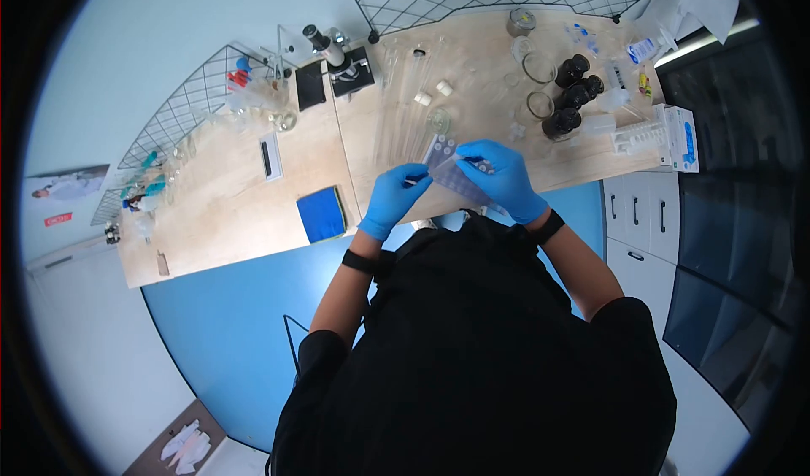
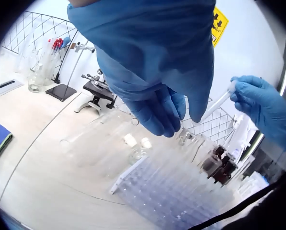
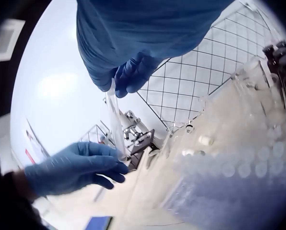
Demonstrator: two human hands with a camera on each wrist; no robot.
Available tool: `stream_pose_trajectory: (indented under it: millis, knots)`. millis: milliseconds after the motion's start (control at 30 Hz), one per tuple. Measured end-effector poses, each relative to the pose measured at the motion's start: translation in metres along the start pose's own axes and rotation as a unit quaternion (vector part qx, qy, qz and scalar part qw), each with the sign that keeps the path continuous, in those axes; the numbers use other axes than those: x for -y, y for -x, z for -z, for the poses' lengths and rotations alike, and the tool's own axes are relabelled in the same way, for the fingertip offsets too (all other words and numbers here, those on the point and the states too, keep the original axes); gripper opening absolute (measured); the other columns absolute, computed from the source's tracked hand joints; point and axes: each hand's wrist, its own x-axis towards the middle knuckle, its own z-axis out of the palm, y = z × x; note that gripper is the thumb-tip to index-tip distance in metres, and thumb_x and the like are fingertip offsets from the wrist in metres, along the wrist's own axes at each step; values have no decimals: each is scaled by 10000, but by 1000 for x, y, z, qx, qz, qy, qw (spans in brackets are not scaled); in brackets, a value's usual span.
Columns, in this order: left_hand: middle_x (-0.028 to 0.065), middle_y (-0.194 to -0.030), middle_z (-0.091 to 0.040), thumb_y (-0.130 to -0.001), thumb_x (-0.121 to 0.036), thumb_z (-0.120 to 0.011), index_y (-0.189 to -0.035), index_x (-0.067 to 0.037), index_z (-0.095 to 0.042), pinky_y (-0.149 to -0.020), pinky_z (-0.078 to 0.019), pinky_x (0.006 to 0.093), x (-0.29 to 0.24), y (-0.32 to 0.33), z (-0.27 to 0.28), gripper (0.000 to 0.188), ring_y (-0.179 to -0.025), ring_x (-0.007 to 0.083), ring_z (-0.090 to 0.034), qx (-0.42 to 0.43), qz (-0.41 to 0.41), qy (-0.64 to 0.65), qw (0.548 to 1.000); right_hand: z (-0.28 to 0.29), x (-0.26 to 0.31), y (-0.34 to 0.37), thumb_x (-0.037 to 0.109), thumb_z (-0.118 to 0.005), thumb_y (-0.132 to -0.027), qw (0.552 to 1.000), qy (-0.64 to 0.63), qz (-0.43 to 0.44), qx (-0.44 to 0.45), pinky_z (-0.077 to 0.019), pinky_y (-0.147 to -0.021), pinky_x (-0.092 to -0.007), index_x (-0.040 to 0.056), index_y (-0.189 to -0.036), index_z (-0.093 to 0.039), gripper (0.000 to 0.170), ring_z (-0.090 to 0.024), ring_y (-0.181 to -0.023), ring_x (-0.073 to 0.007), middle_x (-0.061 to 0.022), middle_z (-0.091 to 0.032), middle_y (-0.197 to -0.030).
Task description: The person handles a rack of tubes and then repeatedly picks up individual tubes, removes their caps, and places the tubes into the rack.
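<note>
Between the two blue-gloved hands runs a clear, narrow tube [image 3: 115, 122] with a whitish cap. My right hand [image 1: 504, 179] pinches its capped end; in the right wrist view the fingertips close on the cap. My left hand [image 1: 393, 199] holds the other end between thumb and fingers, the tube [image 2: 217, 106] slanting up from it toward the right hand [image 2: 265, 108]. Below the hands stands a translucent purplish rack [image 1: 460, 182] filled with capped tubes, partly hidden by the right hand in the head view.
Long glass tubes [image 1: 405, 96] lie behind the left hand. A microscope [image 1: 337, 58], two white stoppers, brown bottles [image 1: 576, 96], glass dishes and a glove box [image 1: 680, 138] stand further back and right. A blue cloth [image 1: 321, 214] lies at the front edge, left.
</note>
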Motion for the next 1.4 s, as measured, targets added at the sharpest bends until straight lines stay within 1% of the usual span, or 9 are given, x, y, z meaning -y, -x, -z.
stream_pose_trajectory:
  millis: [33,133,267,400,667,967,1200,1300,1400]
  knots:
    - [107,-895,-746,-884,-143,-734,-1065,19,-709,-744,-558,269,7,-3,-1,244,-796,136,-704,-4,-1,-51,999,-4,-7,-1,82,-710,-871,994,69,82,13,-558,-758,-326,39,-1011,-705,147,-709,-869,-234,-106,-718,-1009]
    - [94,-935,-738,-905,-142,-720,-1102,17,-698,-771,-552,268,22,-14,-9,254,-842,122,-690,-3,36,12,999,-17,-28,-5,114,-683,-876,972,178,142,59,-558,-724,-362,61,-1011,-701,146,-688,-833,-295,-110,-703,-975]
    - [109,-950,-744,-909,-126,-703,-1104,13,-698,-770,-555,275,49,-32,-24,240,-833,130,-696,-20,-4,-1,1000,-28,-52,-18,148,-646,-898,955,193,194,115,-551,-692,-373,70,-998,-692,134,-679,-825,-295,-96,-694,-974]
    - [148,-909,-738,-882,-143,-698,-1057,-11,-710,-735,-559,308,72,-38,-35,220,-771,201,-716,-60,-13,6,998,-35,-64,-18,136,-641,-886,936,255,180,164,-562,-736,-367,49,-1017,-710,171,-691,-860,-302,-102,-710,-1037]
    - [205,-855,-694,-861,-201,-643,-910,-36,-691,-707,-534,453,129,-32,-32,179,-790,394,-673,-150,74,-170,971,-48,-67,-22,147,-625,-892,935,254,161,191,-560,-734,-369,59,-1029,-703,181,-688,-873,-292,-92,-703,-1062]
    - [195,-922,-702,-880,-231,-634,-991,-45,-684,-746,-533,474,135,-31,-31,222,-848,400,-670,-154,116,-195,962,-32,-83,-12,161,-601,-913,958,231,103,135,-554,-759,-370,120,-1095,-703,212,-678,-909,-286,-82,-690,-1075]
    - [172,-848,-713,-903,-279,-660,-1116,-29,-663,-716,-548,441,143,-43,-33,328,-812,353,-693,-135,70,-222,963,-36,-83,-19,152,-611,-847,906,327,204,175,-545,-757,-368,116,-1061,-703,235,-646,-932,-255,-55,-664,-1011]
    - [179,-857,-711,-901,-291,-666,-1102,-18,-660,-719,-547,448,141,-53,-36,339,-815,362,-690,-112,83,-240,961,-47,-83,-25,145,-615,-823,872,394,200,213,-527,-815,-371,96,-994,-691,194,-607,-1001,-252,-52,-641,-1066]
    - [202,-825,-679,-902,-294,-648,-938,-35,-614,-704,-523,510,153,-58,-39,264,-794,410,-659,-110,52,-253,960,-56,-88,-29,143,-620,-819,857,423,194,221,-500,-884,-385,71,-933,-670,143,-575,-1073,-266,-78,-617,-1148]
